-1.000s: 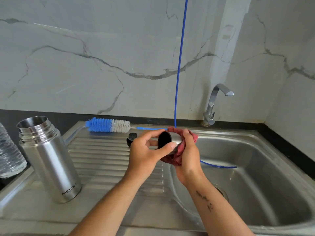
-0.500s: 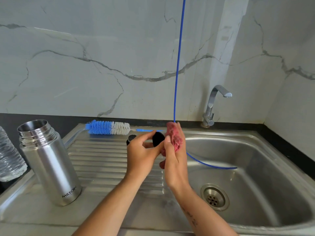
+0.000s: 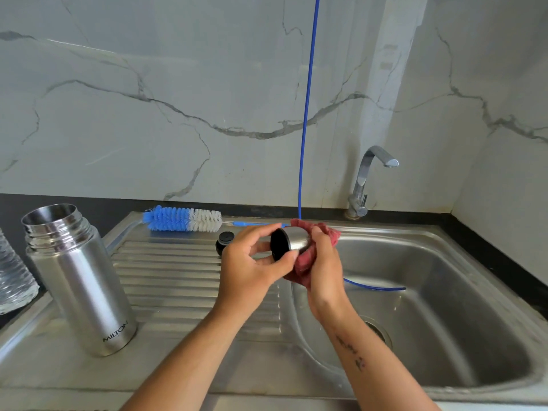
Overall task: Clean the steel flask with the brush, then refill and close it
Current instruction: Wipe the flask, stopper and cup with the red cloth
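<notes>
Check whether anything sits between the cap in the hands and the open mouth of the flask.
Nothing visible blocks it. The cap is held above the drainboard, the flask stands open to its left, and the brush and stopper lie farther back.

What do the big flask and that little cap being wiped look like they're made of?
Flask: brushed stainless steel, by its dull grey sheen and soft reflections. Cap: a similar steel shell with a black, probably plastic, lining, gripped by the left hand while the right hand presses a red cloth on it.
</notes>
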Tool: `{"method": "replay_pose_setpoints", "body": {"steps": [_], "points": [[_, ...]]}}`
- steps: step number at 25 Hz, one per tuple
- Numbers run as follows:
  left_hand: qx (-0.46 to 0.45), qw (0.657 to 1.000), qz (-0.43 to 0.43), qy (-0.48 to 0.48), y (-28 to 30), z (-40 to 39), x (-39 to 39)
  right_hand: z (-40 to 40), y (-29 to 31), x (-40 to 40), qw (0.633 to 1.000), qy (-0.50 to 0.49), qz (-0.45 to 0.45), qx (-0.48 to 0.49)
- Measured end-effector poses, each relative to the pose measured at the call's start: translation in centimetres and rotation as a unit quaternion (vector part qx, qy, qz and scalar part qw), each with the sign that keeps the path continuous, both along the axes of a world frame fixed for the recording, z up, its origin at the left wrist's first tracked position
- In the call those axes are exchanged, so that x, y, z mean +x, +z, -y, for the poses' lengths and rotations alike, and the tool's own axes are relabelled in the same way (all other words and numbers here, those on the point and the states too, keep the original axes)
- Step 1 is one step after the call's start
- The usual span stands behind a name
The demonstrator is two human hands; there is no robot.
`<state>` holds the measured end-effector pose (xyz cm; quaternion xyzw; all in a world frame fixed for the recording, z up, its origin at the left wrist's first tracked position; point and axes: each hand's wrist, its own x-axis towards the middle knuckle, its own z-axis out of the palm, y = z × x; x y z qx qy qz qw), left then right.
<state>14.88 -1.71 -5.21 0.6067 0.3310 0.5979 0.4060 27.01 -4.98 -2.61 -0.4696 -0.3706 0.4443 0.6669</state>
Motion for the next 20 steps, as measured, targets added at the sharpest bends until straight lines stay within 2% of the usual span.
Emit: {"method": "replay_pose_setpoints", "body": {"steps": [2, 4, 6, 8, 10, 12, 13, 16, 18, 20], "points": [[-0.026, 0.999, 0.001, 0.036, 0.1, -0.8, -0.6, 0.3, -0.6, -1.1, 0.997, -0.027, 0.071, 0.005], [-0.045, 0.997, 0.002, 0.058, 0.1, -1.2, -0.9, 0.9, -0.7, -1.7, 0.986, -0.056, 0.151, 0.05], [-0.037, 0.998, -0.011, 0.042, 0.1, -1.0, -0.6, 1.2, -0.3, -1.6, 0.98, -0.056, 0.176, 0.079], [-0.006, 1.0, -0.01, -0.002, -0.2, -0.5, -0.1, 0.8, 0.2, -0.3, 0.986, -0.05, 0.145, 0.062], [0.009, 0.999, 0.011, -0.038, -0.5, -0.2, 0.1, 0.4, 0.6, 0.6, 0.997, -0.025, 0.069, 0.027], [0.011, 0.999, 0.012, -0.036, -0.3, -0.2, 0.0, 0.5, 0.6, 0.5, 1.0, 0.007, 0.0, -0.016], [0.005, 1.0, 0.01, -0.017, -0.1, -0.4, -0.2, 0.5, 0.5, -0.1, 0.999, 0.007, -0.003, -0.033], [-0.019, 0.998, 0.011, 0.055, 0.2, -1.5, -1.2, 1.0, -0.5, -2.1, 0.986, -0.048, 0.155, -0.027], [-0.026, 0.997, 0.007, 0.067, 0.2, -2.0, -1.6, 1.2, -1.0, -2.7, 0.971, -0.055, 0.23, 0.044], [-0.008, 0.999, -0.023, 0.033, 0.2, -1.7, -1.3, 0.9, -1.1, -2.1, 0.941, -0.044, 0.308, 0.134]]}}
